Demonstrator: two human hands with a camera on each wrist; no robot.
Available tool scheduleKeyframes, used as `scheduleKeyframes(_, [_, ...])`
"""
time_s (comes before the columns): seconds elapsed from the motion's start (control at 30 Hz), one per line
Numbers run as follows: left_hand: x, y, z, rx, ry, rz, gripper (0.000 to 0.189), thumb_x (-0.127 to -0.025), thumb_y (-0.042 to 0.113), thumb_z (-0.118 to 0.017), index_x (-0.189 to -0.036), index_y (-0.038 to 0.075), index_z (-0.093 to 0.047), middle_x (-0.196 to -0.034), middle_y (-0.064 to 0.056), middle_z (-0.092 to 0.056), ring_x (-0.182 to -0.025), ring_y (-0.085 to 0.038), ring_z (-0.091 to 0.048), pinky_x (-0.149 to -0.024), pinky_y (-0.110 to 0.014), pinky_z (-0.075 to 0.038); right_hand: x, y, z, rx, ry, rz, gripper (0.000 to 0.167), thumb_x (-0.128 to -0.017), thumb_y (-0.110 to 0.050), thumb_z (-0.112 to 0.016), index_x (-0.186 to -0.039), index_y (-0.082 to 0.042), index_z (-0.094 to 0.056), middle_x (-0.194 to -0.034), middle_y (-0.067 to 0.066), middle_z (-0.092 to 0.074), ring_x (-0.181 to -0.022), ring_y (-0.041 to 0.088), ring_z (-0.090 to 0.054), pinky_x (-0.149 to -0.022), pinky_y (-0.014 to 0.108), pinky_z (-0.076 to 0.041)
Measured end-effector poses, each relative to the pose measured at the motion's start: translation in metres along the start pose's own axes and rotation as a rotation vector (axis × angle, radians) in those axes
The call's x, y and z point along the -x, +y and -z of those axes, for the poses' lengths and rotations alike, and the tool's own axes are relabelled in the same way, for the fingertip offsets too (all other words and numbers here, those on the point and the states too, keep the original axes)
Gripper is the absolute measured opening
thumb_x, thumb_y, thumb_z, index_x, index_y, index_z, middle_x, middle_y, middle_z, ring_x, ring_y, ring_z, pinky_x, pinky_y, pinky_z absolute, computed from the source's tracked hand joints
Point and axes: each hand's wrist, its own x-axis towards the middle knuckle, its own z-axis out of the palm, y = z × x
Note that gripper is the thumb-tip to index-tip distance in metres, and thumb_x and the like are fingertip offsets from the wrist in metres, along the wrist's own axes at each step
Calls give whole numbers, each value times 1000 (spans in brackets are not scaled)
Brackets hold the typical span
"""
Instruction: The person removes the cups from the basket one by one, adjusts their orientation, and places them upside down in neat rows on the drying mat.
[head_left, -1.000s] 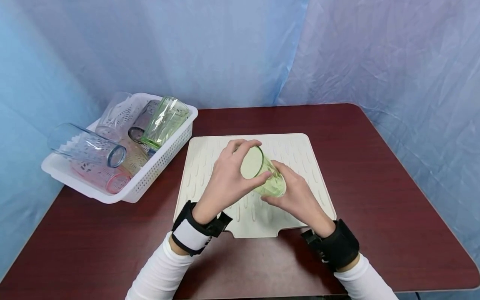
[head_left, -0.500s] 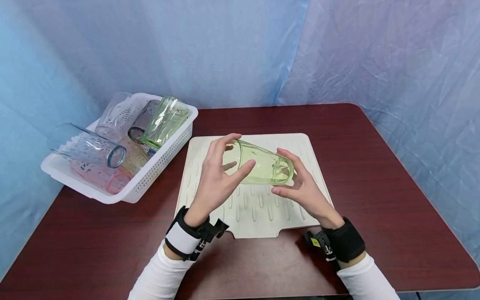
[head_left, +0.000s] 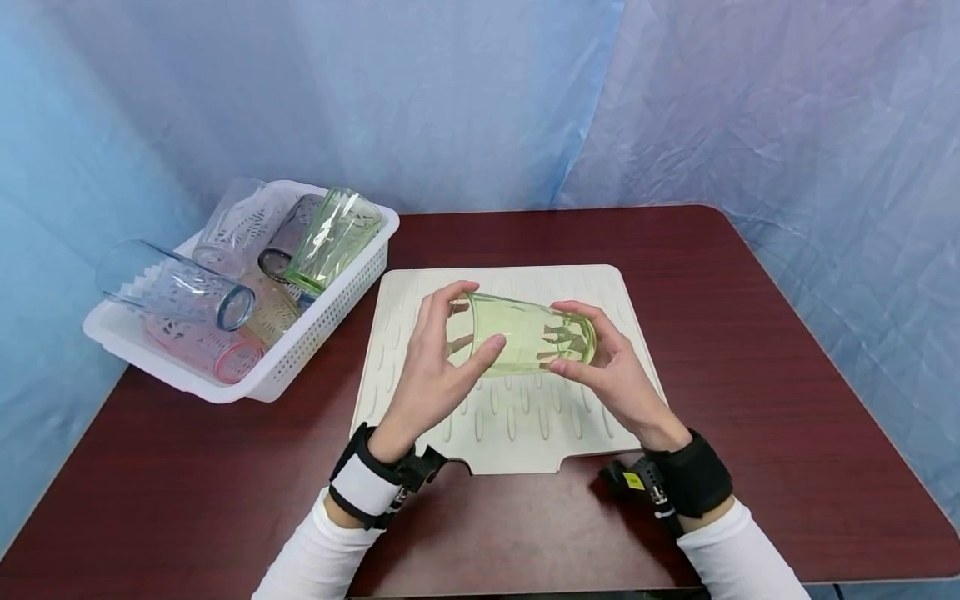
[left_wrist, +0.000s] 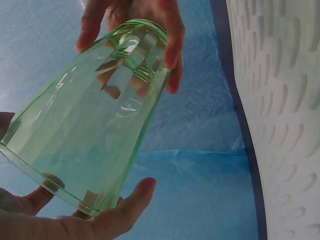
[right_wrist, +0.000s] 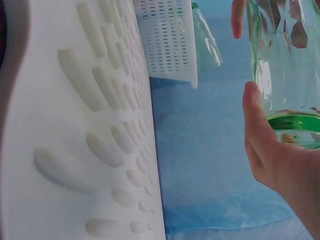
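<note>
A pale green drinking glass (head_left: 513,335) lies sideways in the air over the cream ridged mat (head_left: 510,450), its rim to the left and its base to the right. My left hand (head_left: 438,358) holds the rim end between thumb and fingers. Around the thick base, my right hand (head_left: 618,379) grips with thumb below and fingers above. In the left wrist view the glass (left_wrist: 95,125) is see-through, with fingertips showing behind its wall. The right wrist view has the right thumb (right_wrist: 255,110) along the side of the glass near its base.
To the left stands a white perforated plastic basket (head_left: 318,333) with several tumblers. A blue glass (head_left: 180,287) juts over its left rim, and a green glass (head_left: 335,237) leans at its right side. Both sit on a dark red-brown table (head_left: 765,400), with blue cloth (head_left: 480,100) behind.
The glass has turned from tilted toward me to nearly level, its base swinging right. My right hand has shifted right with it, and my left hand slightly left at the rim.
</note>
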Motion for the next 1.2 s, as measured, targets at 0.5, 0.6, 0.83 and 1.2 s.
scheduleKeyframes(0.5, [14,-32,-2,-188,8,-41,65,-81,18,-74,-137,4,-45,-140,-19,-38,-128,-25,-39,-103,-46,-34,-12,-18,22,398,-55,67,66,-82,4,-73,-140,-11,-47,-141,3,-39,-121,17,-44,-66,26,-53])
scheduleKeyframes(0.6, [15,-35,-3,-213,-25,-21,66,-81,16,-73,-140,6,-44,-142,-19,-37,-130,-27,-38,-101,-50,-35,-15,-35,24,523,-65,74,64,-81,3,-74,-139,-9,-48,-142,4,-40,-129,17,-36,-62,25,-50])
scheduleKeyframes(0.83, [15,-44,0,-312,-58,-6,67,-82,12,-73,-141,5,-43,-143,-21,-39,-130,-34,-39,-99,-53,-37,-28,-54,43,773,-73,81,60,-82,-7,-77,-137,-12,-52,-140,5,-40,-128,21,-37,-83,31,-48])
scheduleKeyframes(1.2, [13,-50,8,-366,-34,-28,48,-84,6,-69,-130,0,-56,-126,-16,-58,-117,-30,-53,-96,-45,-43,-64,-29,117,1015,-77,103,63,-80,-15,-80,-137,-17,-52,-140,9,-38,-130,28,-33,-106,47,-27])
